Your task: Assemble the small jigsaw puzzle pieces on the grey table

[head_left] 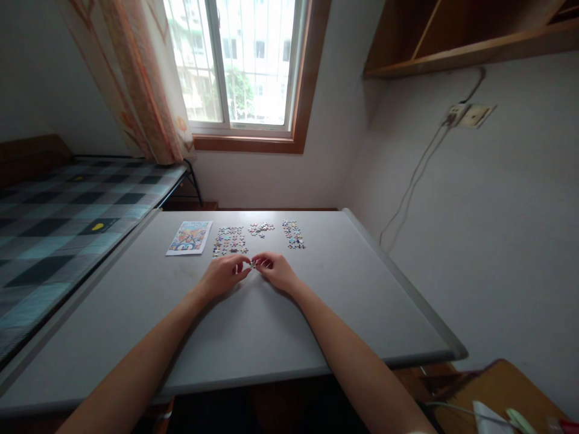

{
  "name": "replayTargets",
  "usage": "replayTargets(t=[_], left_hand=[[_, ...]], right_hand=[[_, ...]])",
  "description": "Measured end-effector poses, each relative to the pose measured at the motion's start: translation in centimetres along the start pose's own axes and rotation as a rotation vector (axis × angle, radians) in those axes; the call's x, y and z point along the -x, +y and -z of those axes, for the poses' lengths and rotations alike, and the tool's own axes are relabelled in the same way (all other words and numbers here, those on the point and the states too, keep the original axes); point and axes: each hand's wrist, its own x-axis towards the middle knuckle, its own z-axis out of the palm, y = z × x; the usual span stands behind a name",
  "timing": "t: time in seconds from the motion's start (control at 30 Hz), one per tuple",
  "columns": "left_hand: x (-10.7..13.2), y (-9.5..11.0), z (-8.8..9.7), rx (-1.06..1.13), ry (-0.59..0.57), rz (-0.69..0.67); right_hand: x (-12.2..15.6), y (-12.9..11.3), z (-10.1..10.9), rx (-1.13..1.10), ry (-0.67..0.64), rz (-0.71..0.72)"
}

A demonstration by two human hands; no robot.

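Between the fingertips of my two hands is a small jigsaw puzzle piece (253, 264), held just above the table. My right hand (277, 271) pinches it with thumb and forefinger. My left hand (226, 274) has its fingers curled, the tips at the piece's left edge. Rows of loose puzzle pieces (230, 239) lie just beyond my left hand. Farther back is a jumbled pile of pieces (261, 229). To the right, more pieces (294, 235) stand in a column. A printed picture sheet (189, 238) lies flat at the left.
The grey-white table (362, 301) reaches to the wall under the window (253, 66). A bed with a checked mattress (90, 205) stands at the left. Cables (414, 181) hang from a wall socket at the right. A wooden stool (506, 392) is by the table's right front corner.
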Motion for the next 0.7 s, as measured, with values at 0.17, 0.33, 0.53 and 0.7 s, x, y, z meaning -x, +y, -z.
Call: replayTargets(t=[0.17,0.33,0.53,0.7], left_hand=[[0.04,-0.02,-0.03,0.0,-0.005,0.007],[0.01,-0.02,-0.1,0.002,-0.004,0.003],[0.07,0.07,-0.02,0.011,-0.034,-0.015],[0.11,0.2,0.07,-0.01,-0.025,-0.012]], right_hand=[[-0.06,0.16,-0.05,-0.002,-0.004,-0.001],[-0.03,0.25,-0.04,0.013,-0.007,0.006],[0.03,0.36,-0.03,0.049,-0.023,0.046],[0.17,0.24,0.15,0.101,-0.033,0.111]])
